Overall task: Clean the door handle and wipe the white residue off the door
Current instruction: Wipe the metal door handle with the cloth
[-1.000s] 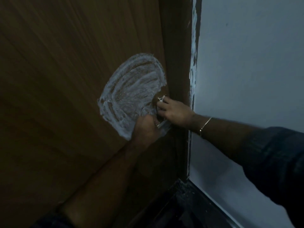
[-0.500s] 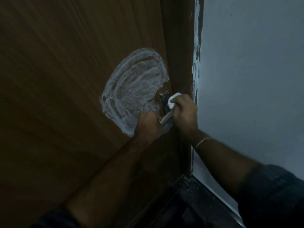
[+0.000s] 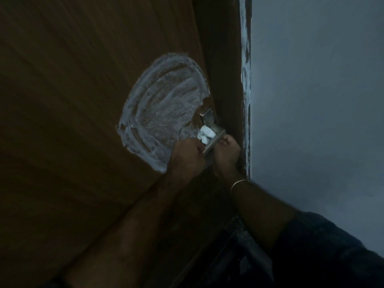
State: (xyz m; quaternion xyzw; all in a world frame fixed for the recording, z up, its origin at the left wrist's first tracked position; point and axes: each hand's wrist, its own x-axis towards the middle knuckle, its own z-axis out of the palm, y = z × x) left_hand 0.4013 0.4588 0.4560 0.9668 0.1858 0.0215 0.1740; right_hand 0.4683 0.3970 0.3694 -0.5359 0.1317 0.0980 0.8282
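A brown wooden door carries a round smear of white residue just left of the metal door handle. The handle's square plate shows above the lever. A small white cloth wad is pressed against the lever's left side. My left hand is closed around the lever's lower end. Wrapped around the lever from the right is my right hand, which seems to hold the cloth, though its fingertips are hidden behind the lever.
The dark door frame runs right of the handle, with a paint-smeared edge against a pale grey wall. Dark floor lies below. A thin bangle circles my right wrist.
My right hand has slid down from the plate to the lever, bringing the white cloth down with it. My left hand has stayed on the lever's end.
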